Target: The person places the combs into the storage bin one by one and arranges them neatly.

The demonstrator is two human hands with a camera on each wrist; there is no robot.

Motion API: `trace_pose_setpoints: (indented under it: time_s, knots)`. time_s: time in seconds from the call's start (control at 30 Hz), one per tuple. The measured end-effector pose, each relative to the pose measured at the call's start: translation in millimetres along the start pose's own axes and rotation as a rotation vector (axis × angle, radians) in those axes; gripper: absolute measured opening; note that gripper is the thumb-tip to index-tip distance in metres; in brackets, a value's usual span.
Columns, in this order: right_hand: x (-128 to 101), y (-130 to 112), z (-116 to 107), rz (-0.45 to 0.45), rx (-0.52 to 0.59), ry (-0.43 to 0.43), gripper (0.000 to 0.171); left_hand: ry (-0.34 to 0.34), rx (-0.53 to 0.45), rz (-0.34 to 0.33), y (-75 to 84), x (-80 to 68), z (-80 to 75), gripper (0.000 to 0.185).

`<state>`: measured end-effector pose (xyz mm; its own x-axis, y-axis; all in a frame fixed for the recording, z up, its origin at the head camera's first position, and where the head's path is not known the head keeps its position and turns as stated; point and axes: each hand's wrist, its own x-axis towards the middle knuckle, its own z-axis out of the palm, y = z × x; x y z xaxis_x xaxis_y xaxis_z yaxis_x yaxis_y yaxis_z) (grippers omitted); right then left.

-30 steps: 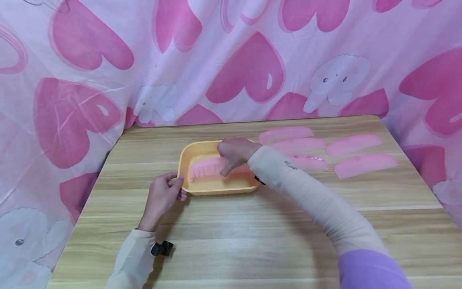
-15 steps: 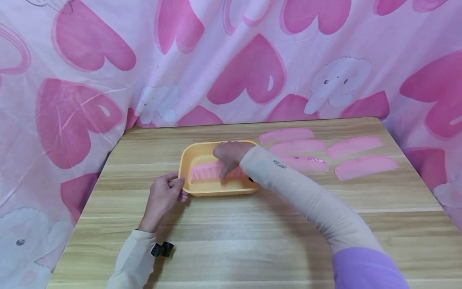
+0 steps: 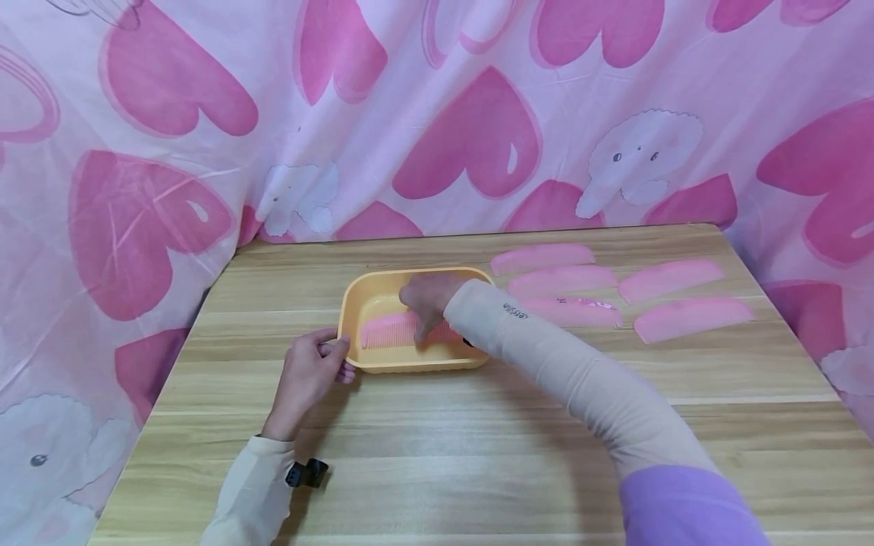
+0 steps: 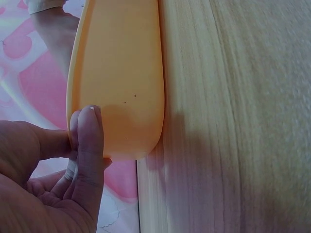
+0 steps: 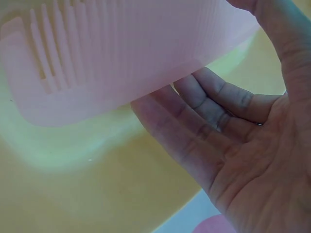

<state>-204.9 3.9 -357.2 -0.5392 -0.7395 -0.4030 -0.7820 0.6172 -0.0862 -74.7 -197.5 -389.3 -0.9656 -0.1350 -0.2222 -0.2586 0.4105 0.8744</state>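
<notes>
A pink comb (image 3: 385,331) lies inside the yellow plastic tray (image 3: 416,368), its teeth toward the near side. My right hand (image 3: 426,296) reaches into the tray and holds the comb across its middle. In the right wrist view the fingertips (image 5: 155,102) press on the back edge of the comb (image 5: 121,58), with the thumb over on the toothed side. At the tray's left end my left hand (image 3: 310,371) pinches the rim between thumb and fingers. The left wrist view shows those fingers (image 4: 90,131) against the tray's outer wall (image 4: 121,63).
Several more pink combs lie spread on the wooden table (image 3: 423,455) to the right of the tray, among them a printed comb (image 3: 573,312) and a nearer right-hand comb (image 3: 693,318). A pink heart-patterned cloth (image 3: 464,136) hangs behind the table and along its sides.
My right hand has shifted slightly left, and the comb in it sits a little lower in the tray. My left hand keeps its grip on the rim.
</notes>
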Motion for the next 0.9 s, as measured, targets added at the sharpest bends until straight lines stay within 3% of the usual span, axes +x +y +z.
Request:
trace_pose_setpoints:
  time_s: [0.23,0.4,0.67,0.9]
  knots:
    - [-2,2,-1,0.013,0.038,-0.025,0.043,0.001,-0.009,0.015,-1.2,-0.3,1.9,0.037]
    - [-12,10,-15,0.045,0.122,-0.059,0.045,0.003,-0.006,0.007,-1.2,-0.3,2.7,0.037]
    - [-48,32,-38,0.021,0.226,0.065,0.041,-0.005,0.016,0.005,1.8,-1.4,0.8,0.039]
    - [-84,61,-38,0.045,0.319,0.135,0.054,0.001,0.019,-0.008,2.9,-1.3,0.5,0.040]
